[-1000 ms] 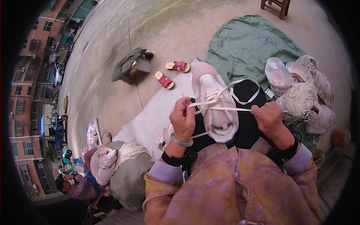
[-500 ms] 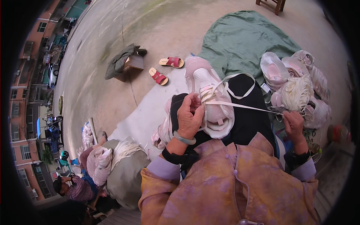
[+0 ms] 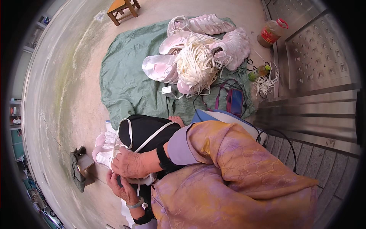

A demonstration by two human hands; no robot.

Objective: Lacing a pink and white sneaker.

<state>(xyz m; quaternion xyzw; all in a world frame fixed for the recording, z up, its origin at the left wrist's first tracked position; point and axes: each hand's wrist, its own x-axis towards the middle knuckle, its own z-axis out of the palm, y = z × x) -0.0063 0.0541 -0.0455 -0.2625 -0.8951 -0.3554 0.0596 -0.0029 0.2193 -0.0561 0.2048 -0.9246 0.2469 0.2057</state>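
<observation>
A pink-and-white sneaker (image 3: 103, 152) lies across my lap at the left, partly hidden by my hands. My right hand (image 3: 131, 162) reaches across to its lacing, fingers bent down and closed at the white shoelace (image 3: 152, 136). A loop of that lace lies over my black-clad knee. Just below, my left hand (image 3: 122, 190) is against the shoe's near side with curled fingers; what is between them is hidden. Beyond my knees, more pink-and-white shoes (image 3: 162, 68) and a heap of white laces (image 3: 196, 63) rest on a green cloth (image 3: 126, 72).
A small white box (image 3: 167, 91) and a phone in a purple case (image 3: 235, 101) lie on the cloth. Right of it stand a large bottle (image 3: 271, 33), a small green bottle (image 3: 260, 71) and a metal door (image 3: 320, 57). Wooden stool (image 3: 122, 9) far left; cloth-draped box (image 3: 84, 162) left.
The view has swung to the right, so the shoe and hands appear further left. My right hand, earlier out to the right pulling a lace taut, is now at the shoe beside my left.
</observation>
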